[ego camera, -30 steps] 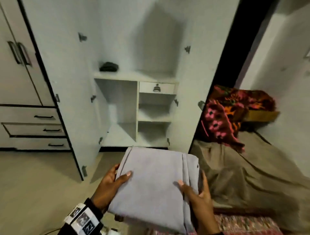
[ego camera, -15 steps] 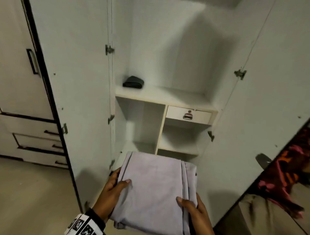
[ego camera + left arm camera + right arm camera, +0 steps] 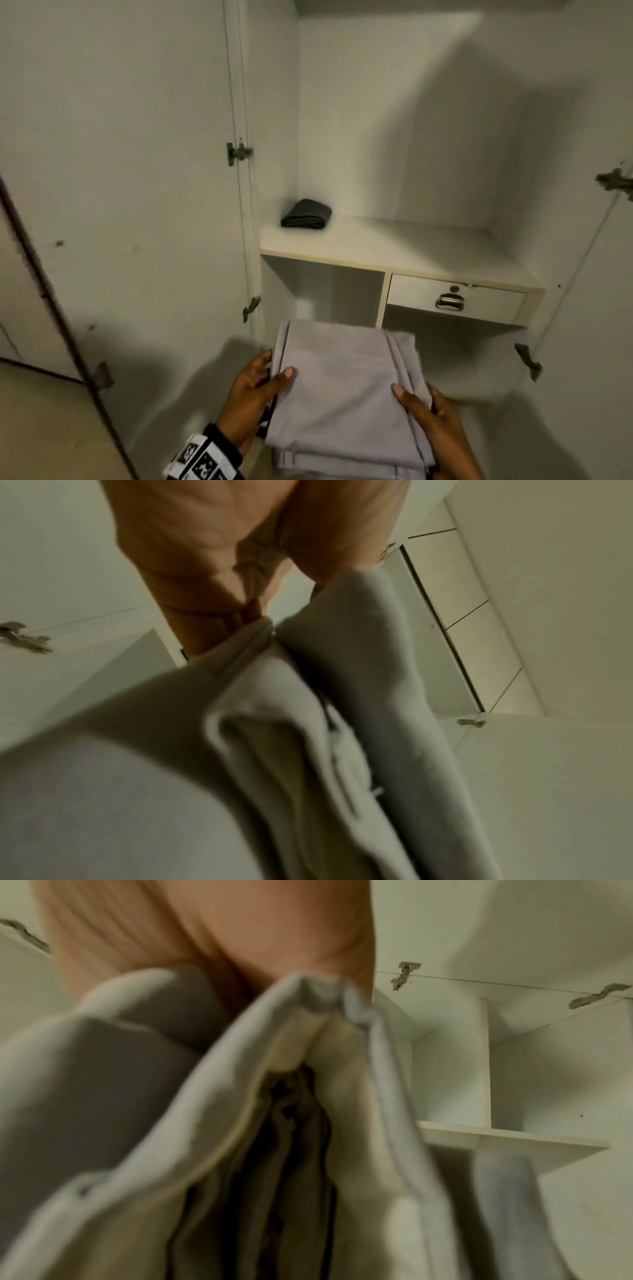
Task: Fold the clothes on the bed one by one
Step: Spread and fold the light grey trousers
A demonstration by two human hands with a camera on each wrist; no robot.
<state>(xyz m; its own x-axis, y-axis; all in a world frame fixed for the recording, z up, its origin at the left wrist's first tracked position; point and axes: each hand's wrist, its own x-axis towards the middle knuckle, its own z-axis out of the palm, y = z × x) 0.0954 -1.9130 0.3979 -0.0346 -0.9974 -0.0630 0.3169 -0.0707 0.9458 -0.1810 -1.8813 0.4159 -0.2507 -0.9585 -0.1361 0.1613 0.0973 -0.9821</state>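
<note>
A folded grey garment (image 3: 342, 394) lies flat between both hands, held in front of the open wardrobe. My left hand (image 3: 260, 387) grips its left edge, thumb on top and fingers underneath. At the right edge my right hand (image 3: 421, 411) grips it the same way. The left wrist view shows the garment (image 3: 359, 696) from below with its stacked layers under the palm. The right wrist view shows the folded layers (image 3: 274, 1123) close up and blurred.
The white wardrobe stands open with a shelf (image 3: 394, 253) at mid height. A small dark folded item (image 3: 306, 214) lies at the shelf's back left. A drawer (image 3: 452, 301) with a metal handle sits under the shelf. The left door (image 3: 120, 171) and the right door (image 3: 599, 274) flank the opening.
The view has closed in on the wardrobe and the bed has left the frame. Both hands carry the grey garment toward the shelf with the same grip.
</note>
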